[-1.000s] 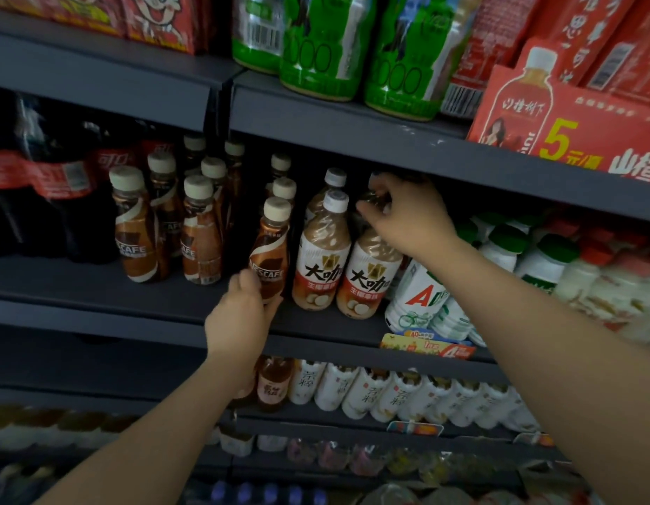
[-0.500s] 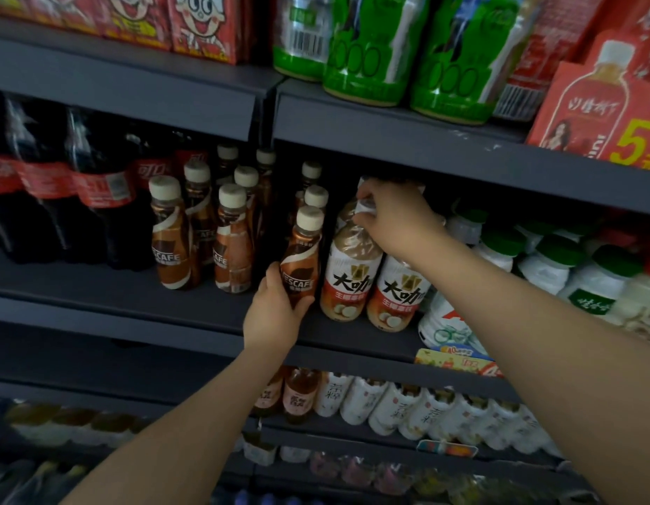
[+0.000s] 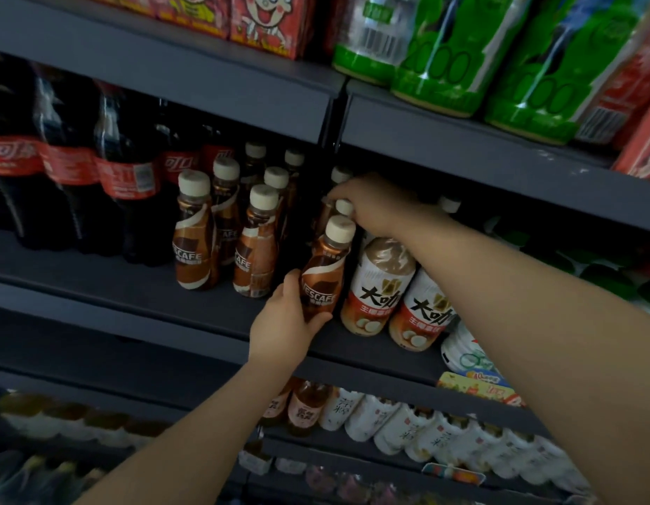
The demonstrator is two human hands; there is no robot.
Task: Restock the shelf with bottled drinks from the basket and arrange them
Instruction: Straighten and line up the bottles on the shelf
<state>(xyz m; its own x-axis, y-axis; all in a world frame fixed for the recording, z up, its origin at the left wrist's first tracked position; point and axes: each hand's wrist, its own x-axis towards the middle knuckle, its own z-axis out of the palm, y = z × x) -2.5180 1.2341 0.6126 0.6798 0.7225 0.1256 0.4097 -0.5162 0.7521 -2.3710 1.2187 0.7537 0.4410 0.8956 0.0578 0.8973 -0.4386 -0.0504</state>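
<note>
On the dark middle shelf [image 3: 108, 286] stand several brown Nescafe coffee bottles [image 3: 194, 235] with cream caps. My left hand [image 3: 285, 322] grips the lower body of the front Nescafe bottle [image 3: 325, 271], which leans slightly to the right. My right hand [image 3: 370, 207] reaches over from the right and its fingers curl round the top of a second bottle [image 3: 343, 207] just behind it. Right of these stand two milk tea bottles [image 3: 378, 289] with white and orange labels. The basket is out of view.
Large cola bottles [image 3: 72, 169] fill the shelf's left side. Green bottles [image 3: 451, 56] and red cartons [image 3: 268, 20] sit on the shelf above. White bottles [image 3: 465, 355] stand at the right, and rows of pale bottles [image 3: 396, 424] line the shelf below.
My right hand has moved left from the milk tea bottle tops to the bottle behind the front Nescafe. My left hand keeps its grip on the front Nescafe. The camera shifted left.
</note>
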